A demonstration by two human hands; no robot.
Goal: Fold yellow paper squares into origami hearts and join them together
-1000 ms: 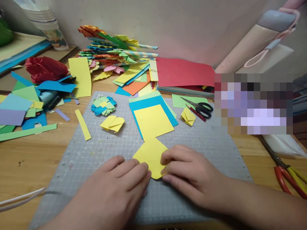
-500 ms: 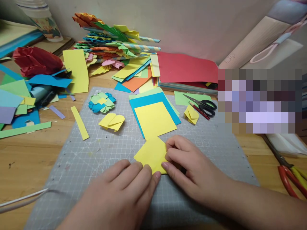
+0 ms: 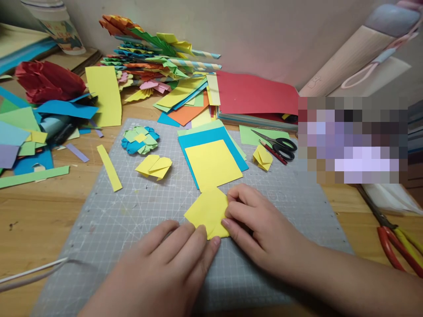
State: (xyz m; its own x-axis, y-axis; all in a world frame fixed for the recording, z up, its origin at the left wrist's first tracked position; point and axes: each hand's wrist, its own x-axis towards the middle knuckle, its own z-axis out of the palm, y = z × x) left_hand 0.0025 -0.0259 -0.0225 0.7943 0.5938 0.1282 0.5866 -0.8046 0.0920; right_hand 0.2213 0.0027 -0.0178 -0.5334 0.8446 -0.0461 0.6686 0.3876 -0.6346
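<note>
A sheet of yellow paper (image 3: 208,211), its lower corners folded, lies on the grey cutting mat (image 3: 132,224). My left hand (image 3: 175,259) holds its lower left edge, thumb and fingers closed at the near side. At the right edge my right hand (image 3: 254,224) pinches the paper between thumb and curled fingers. Just beyond it lie a square yellow sheet (image 3: 213,163) and a blue sheet (image 3: 198,136), stacked. A folded yellow piece (image 3: 153,167) rests to the left, and a smaller folded yellow piece (image 3: 262,157) to the right.
A blue and green paper flower (image 3: 140,140) and a yellow strip (image 3: 109,168) lie at left. Black-handled scissors (image 3: 277,144) sit at the back right, red-handled scissors (image 3: 393,246) at the right edge. Paper scraps (image 3: 33,132) and a red paper flower (image 3: 49,81) crowd the far left.
Both hands stay on the yellow paper, with only a very slight shift of the fingers. The view has moved a little; the other things lie as before.
</note>
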